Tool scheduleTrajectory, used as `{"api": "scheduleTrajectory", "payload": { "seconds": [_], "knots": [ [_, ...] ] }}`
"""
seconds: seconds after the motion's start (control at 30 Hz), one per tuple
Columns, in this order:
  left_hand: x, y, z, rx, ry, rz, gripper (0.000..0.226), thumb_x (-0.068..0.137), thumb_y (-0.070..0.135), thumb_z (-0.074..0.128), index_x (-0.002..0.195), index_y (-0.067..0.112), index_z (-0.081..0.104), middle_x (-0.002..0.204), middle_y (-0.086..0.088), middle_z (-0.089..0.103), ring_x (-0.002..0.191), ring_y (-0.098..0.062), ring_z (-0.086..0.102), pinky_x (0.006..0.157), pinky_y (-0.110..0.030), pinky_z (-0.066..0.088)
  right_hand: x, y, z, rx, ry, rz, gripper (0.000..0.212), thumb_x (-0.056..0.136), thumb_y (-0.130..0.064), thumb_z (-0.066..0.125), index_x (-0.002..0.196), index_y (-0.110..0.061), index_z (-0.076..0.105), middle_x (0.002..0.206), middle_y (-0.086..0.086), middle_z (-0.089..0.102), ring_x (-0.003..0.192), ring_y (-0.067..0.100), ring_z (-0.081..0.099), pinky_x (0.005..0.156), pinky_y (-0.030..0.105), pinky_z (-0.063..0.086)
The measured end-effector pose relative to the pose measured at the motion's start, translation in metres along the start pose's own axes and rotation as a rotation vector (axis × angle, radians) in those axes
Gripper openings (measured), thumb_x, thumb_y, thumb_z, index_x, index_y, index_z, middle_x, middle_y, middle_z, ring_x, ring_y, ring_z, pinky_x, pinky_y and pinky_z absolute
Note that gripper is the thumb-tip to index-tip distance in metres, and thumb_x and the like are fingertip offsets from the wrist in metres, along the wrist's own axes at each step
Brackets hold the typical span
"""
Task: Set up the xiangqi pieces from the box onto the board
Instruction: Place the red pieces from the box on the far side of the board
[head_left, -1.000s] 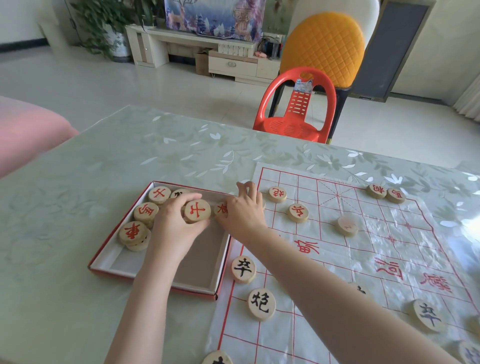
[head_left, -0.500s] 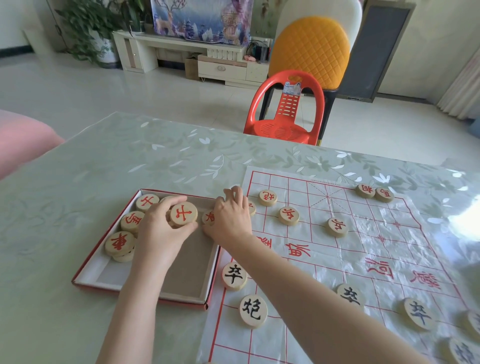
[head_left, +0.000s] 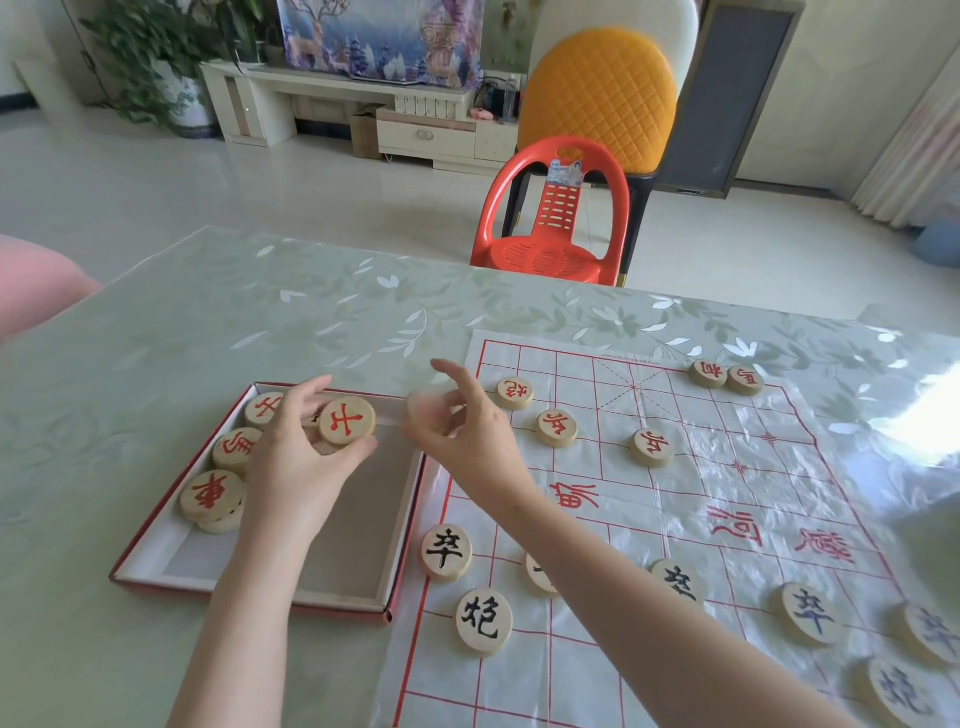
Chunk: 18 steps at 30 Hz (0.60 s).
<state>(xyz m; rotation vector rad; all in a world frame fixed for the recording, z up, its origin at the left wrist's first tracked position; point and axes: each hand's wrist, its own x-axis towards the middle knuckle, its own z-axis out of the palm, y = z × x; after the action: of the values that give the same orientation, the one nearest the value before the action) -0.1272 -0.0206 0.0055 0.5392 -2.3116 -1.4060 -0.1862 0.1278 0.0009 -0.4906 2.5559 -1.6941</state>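
A shallow red-edged box (head_left: 156, 564) lies on the table left of the plastic xiangqi board (head_left: 727, 493). Several red-lettered wooden pieces (head_left: 213, 496) sit along the box's left and far side. Over the box, my left hand (head_left: 296, 457) grips a red-lettered piece (head_left: 347, 421) between thumb and fingers. My right hand (head_left: 467, 431) hovers at the box's far right corner beside the board, pinching a blurred wooden piece (head_left: 423, 410). Red pieces (head_left: 557, 427) stand on the board's far half, black-lettered pieces (head_left: 483, 619) on the near half.
A red plastic chair (head_left: 556, 218) stands at the table's far side, with a yellow-backed chair (head_left: 597, 93) behind it. The leaf-patterned tablecloth (head_left: 234, 332) stretches bare to the left and beyond the box. A pink cushion (head_left: 31, 280) is at the far left.
My right hand has lifted out of the box's far right corner with a piece pinched in its fingers. My left hand stays over the box with its red piece.
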Motion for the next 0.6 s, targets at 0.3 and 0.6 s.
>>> {"api": "scheduleTrajectory", "payload": {
  "seconds": [0.3,0.6],
  "knots": [
    [-0.008,0.017,0.02,0.032,-0.076,0.069,0.05,0.065,0.022,0.08,0.107,0.036,0.058,0.109,0.008,0.063,0.102,-0.016,0.059,0.092,-0.041,0.048,-0.014,0.004,-0.052,0.239,-0.021,0.16,0.031,0.087,-0.029,0.061,0.118,-0.028,0.062,0.1,-0.002,0.06,0.062,0.013,0.058,0.062,0.025,0.05],
    [-0.028,0.045,0.06,-0.099,-0.236,0.091,0.05,0.065,0.014,0.08,0.106,0.032,0.06,0.104,0.005,0.067,0.088,-0.006,0.066,0.077,-0.02,0.053,-0.031,0.027,-0.106,0.702,-0.04,0.347,0.027,0.086,-0.009,0.062,0.113,-0.013,0.06,0.082,0.004,0.06,0.071,0.026,0.061,0.069,0.026,0.054]
  ]
}}
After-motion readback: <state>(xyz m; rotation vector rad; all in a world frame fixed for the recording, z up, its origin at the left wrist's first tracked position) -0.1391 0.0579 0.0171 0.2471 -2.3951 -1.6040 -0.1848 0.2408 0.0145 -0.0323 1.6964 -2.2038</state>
